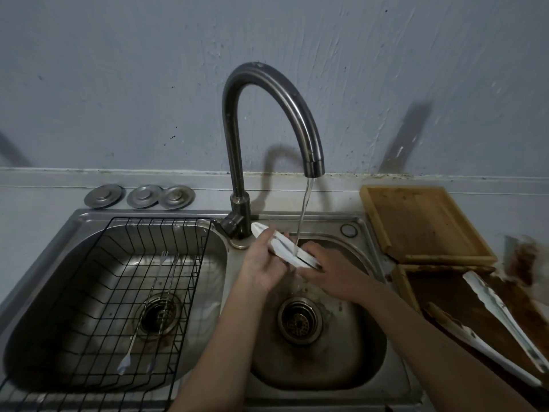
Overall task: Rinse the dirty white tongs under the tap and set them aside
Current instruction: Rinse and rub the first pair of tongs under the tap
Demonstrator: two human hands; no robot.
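- Along the far edge of the surface [35,200] we saw three round metal lids [139,196], left of the tap [267,114]; on the right sat a wooden tray [421,221].
- Nearer on the right, a second, stained tray [439,292] carried two more soiled white tongs [502,316], lying apart from each other.
- The left basin [74,263] held a black wire rack [124,292], with thin metal utensils [154,310] lying in it.
- The right basin [350,361] was wet around its drain [299,319]; both forearms crossed above it.
- We held the white tongs [285,245] over the right basin, slanting from far left to near right, with the water stream [304,209] landing on their middle.
- Our left hand [264,263] was curled around the tongs' far end; our right hand [329,269] wrapped the near end, fingers closed on it.
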